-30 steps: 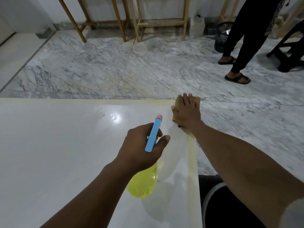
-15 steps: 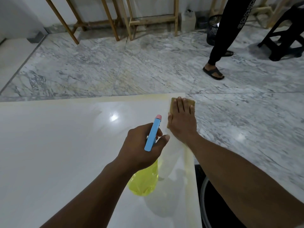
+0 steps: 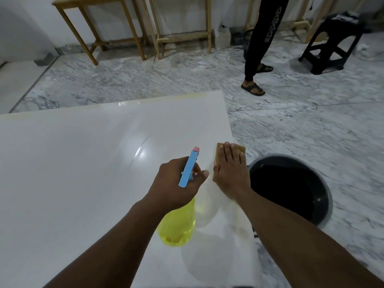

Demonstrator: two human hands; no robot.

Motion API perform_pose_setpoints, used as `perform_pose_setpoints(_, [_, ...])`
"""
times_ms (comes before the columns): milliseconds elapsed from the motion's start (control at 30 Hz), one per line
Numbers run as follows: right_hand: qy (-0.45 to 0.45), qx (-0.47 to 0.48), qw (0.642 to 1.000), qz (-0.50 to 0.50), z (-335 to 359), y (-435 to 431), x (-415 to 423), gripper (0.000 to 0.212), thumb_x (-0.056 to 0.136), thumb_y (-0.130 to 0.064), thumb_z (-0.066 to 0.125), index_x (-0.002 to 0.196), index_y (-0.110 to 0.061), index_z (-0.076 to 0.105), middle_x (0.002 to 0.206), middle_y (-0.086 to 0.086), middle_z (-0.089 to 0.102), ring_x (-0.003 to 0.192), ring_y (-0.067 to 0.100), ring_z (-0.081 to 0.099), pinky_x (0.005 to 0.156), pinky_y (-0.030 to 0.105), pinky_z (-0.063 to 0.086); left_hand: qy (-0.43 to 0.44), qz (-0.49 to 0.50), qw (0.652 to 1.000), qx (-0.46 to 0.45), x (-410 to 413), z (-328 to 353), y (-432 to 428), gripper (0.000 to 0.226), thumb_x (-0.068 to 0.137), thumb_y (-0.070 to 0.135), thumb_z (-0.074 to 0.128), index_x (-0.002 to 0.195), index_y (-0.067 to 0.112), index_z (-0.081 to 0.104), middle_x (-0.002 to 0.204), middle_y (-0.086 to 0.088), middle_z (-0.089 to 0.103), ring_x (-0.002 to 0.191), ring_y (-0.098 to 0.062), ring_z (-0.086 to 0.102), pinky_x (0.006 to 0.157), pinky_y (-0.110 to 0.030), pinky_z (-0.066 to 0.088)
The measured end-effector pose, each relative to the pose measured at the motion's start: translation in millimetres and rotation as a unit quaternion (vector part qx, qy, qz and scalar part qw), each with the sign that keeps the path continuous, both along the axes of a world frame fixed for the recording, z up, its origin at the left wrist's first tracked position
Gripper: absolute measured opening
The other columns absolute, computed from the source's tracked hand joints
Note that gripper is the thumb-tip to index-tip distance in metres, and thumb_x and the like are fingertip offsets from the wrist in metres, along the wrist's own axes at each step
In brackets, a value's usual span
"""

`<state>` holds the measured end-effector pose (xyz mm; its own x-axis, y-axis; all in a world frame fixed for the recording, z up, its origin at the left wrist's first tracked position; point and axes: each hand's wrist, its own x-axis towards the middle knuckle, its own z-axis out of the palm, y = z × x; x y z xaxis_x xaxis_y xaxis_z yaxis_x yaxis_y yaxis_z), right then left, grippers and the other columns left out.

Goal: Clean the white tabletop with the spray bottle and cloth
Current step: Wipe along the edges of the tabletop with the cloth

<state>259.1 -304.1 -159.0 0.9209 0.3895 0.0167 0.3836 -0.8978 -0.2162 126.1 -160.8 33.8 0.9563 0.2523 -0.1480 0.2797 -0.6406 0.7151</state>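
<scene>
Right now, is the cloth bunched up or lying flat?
Flat: the right hand, fingers straight, presses the cloth against the tabletop near its edge.

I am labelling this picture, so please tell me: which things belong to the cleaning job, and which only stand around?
Job: spray bottle in the left hand; cloth under the right hand; white tabletop.
Around: black bucket; black stool; wooden stands; a standing person.

You're standing in a sparse indoor room, likely a home or a plain workroom (which one, I can't tell): grey-veined marble floor (image 3: 145,80), bare wooden tables (image 3: 182,37) along the white wall (image 3: 27,28), a black plastic stool (image 3: 330,44), a bystander in sandals (image 3: 262,28).
</scene>
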Motion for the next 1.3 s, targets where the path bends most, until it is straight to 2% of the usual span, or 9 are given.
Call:
perform_pose_setpoints(467, [0.011,-0.004,1.000,-0.014,-8,-91,-240,0.068,0.095,-0.037,0.025,0.157,-0.010,0.019,0.166,0.008,0.017,0.154,0.026,0.007,0.123,0.052,0.013,0.007,-0.037,0.999,-0.010,-210,-18,-65,0.029,0.094,0.042,0.074,0.082,0.017,0.065,0.071,0.001,0.070,0.069,-0.019,0.073,0.071,-0.036,0.060])
perform_pose_setpoints(700, [0.058,0.100,0.993,0.001,-5,-124,-316,0.057,0.093,-0.014,0.034,0.149,-0.003,0.038,0.159,0.013,0.033,0.151,0.028,0.022,0.119,0.053,0.027,0.009,-0.058,0.998,0.010,-252,-21,-85,0.029,0.094,0.041,0.073,0.073,0.030,0.057,0.073,0.003,0.066,0.075,-0.021,0.067,0.065,-0.027,0.047])
perform_pose_setpoints(767, [0.117,0.196,0.973,-0.032,19,-134,-325,0.048,0.098,-0.012,0.034,0.143,-0.009,0.049,0.147,0.013,0.051,0.136,0.027,0.047,0.107,0.041,0.044,0.015,-0.063,0.998,0.007,-256,-19,-91,0.028,0.094,0.042,0.073,0.075,0.028,0.058,0.075,-0.002,0.068,0.078,-0.025,0.069,0.065,-0.028,0.049])
perform_pose_setpoints(833, [0.224,0.345,0.896,-0.166,61,-140,-323,0.034,0.099,-0.014,0.041,0.122,-0.018,0.064,0.110,0.008,0.069,0.094,0.020,0.065,0.079,0.031,0.053,0.020,-0.072,0.997,0.001,-256,-15,-95,0.029,0.093,0.044,0.073,0.074,0.027,0.059,0.076,-0.005,0.070,0.078,-0.028,0.069,0.066,-0.033,0.051])
perform_pose_setpoints(967, [0.447,0.693,0.476,-0.305,123,-158,-298,0.029,0.097,-0.033,0.050,0.101,-0.013,0.071,0.092,0.011,0.073,0.087,0.029,0.065,0.078,0.038,0.056,0.034,-0.098,0.995,-0.007,-243,1,-101,0.033,0.091,0.046,0.075,0.069,0.030,0.057,0.080,-0.011,0.073,0.076,-0.032,0.071,0.074,-0.046,0.058])
perform_pose_setpoints(1033, [0.475,0.748,0.361,-0.290,134,-161,-284,0.043,0.095,-0.047,0.044,0.107,-0.014,0.069,0.103,0.013,0.072,0.097,0.031,0.063,0.086,0.042,0.056,0.049,-0.126,0.991,0.001,-231,10,-102,0.031,0.091,0.046,0.074,0.071,0.026,0.060,0.080,-0.012,0.073,0.075,-0.031,0.071,0.075,-0.046,0.058])
perform_pose_setpoints(1100, [0.485,0.764,0.327,-0.271,139,-154,-269,0.049,0.092,-0.051,0.047,0.118,-0.014,0.065,0.113,0.014,0.068,0.104,0.033,0.063,0.096,0.044,0.050,0.063,-0.154,0.986,0.023,-216,17,-103,0.033,0.091,0.046,0.075,0.078,0.017,0.065,0.080,-0.011,0.071,0.073,-0.027,0.068,0.075,-0.044,0.057])
perform_pose_setpoints(1233, [0.519,0.754,0.333,-0.226,149,-131,-228,0.052,0.092,-0.053,0.048,0.112,-0.010,0.067,0.107,0.016,0.071,0.092,0.034,0.071,0.085,0.045,0.058,0.099,-0.185,0.977,0.040,-180,24,-101,0.041,0.092,0.039,0.074,0.064,0.020,0.052,0.065,-0.002,0.058,0.060,-0.017,0.055,0.065,-0.037,0.048])
perform_pose_setpoints(1300, [0.539,0.739,0.338,-0.223,153,-123,-199,0.060,0.091,-0.056,0.050,0.127,-0.010,0.062,0.125,0.017,0.065,0.110,0.035,0.065,0.098,0.048,0.051,0.119,-0.168,0.978,0.041,-156,24,-98,0.047,0.092,0.037,0.073,0.058,0.023,0.044,0.057,0.004,0.049,0.054,-0.014,0.048,0.061,-0.030,0.041])
